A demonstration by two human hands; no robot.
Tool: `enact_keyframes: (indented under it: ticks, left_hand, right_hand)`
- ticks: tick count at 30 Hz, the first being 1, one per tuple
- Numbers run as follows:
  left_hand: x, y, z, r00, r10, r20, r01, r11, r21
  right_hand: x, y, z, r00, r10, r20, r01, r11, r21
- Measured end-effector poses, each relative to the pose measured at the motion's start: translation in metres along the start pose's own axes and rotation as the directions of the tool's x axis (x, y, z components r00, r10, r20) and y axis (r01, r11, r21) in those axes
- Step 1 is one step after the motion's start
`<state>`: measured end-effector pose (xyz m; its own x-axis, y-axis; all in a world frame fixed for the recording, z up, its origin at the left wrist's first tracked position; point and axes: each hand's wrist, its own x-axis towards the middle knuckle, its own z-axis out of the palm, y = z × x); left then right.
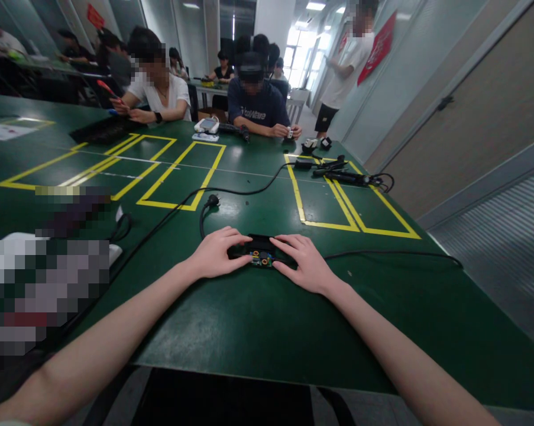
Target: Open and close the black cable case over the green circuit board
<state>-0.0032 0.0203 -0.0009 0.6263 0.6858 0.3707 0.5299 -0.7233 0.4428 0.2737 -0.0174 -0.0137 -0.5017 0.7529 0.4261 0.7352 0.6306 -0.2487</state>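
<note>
Had a green table under the fingers, with a cord beyond them to the right. Half curled left hand and right hand, thumbs modestly apart from fingertips, gripping a black case directly between. Saw a board between the thumbs, at the case's near side; could not tell how far inside. Saw a plug beyond the left fingers.
</note>
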Motion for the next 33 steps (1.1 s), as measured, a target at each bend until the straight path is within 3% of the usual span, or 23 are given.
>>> enact_keyframes:
  ticks: [4, 9, 14, 22, 28, 33]
  left_hand:
    - [0.0, -0.002, 0.003, 0.995, 0.054, 0.084, -0.054, 0.999, -0.007]
    - [-0.001, -0.002, 0.005, 0.995, 0.058, 0.076, -0.055, 0.997, -0.047]
    - [-0.002, 0.001, 0.003, 0.994, 0.061, 0.09, -0.058, 0.997, -0.043]
    - [-0.001, 0.004, 0.001, 0.992, 0.075, 0.099, -0.073, 0.997, -0.024]
    - [-0.001, 0.004, 0.001, 0.991, 0.091, 0.094, -0.089, 0.996, -0.026]
    - [-0.001, 0.007, 0.002, 0.998, 0.018, 0.064, -0.013, 0.997, -0.076]
  right_hand:
    - [-0.001, 0.0, 0.004, 1.0, 0.016, 0.001, -0.016, 0.999, 0.028]
    - [-0.001, 0.001, 0.005, 0.999, 0.029, -0.035, -0.026, 0.996, 0.088]
    - [0.0, 0.0, 0.008, 0.988, 0.132, -0.074, -0.109, 0.959, 0.26]
    - [0.006, -0.01, 0.009, 0.955, 0.262, -0.139, -0.151, 0.833, 0.532]
    - [0.006, -0.01, 0.014, 0.896, 0.443, -0.001, -0.303, 0.613, 0.73]
    - [0.006, -0.01, 0.014, 0.856, 0.515, 0.038, -0.354, 0.532, 0.769]
